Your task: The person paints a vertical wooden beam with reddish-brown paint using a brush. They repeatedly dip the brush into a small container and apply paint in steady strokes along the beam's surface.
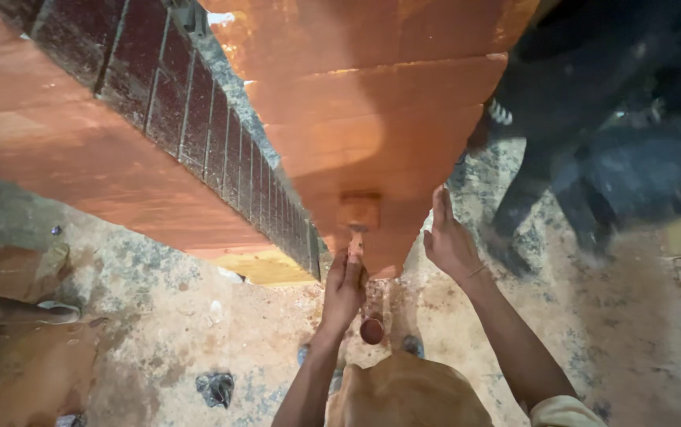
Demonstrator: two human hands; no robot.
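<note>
Our left hand [344, 286] grips the wooden-handled brush [358, 217] against the orange brick wall [372, 103]; our right hand [450, 241], open and empty, rests beside it.

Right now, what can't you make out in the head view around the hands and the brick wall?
- Left hand: holds a tool handle; the tool head against the brick wall is blurred, so its kind is unclear.
- Right hand: palm faces the wall; contact cannot be told.
- Small round reddish thing below the left wrist: too small to identify.
- Dark figure at upper right: blurred, cut by the frame edge.
</note>
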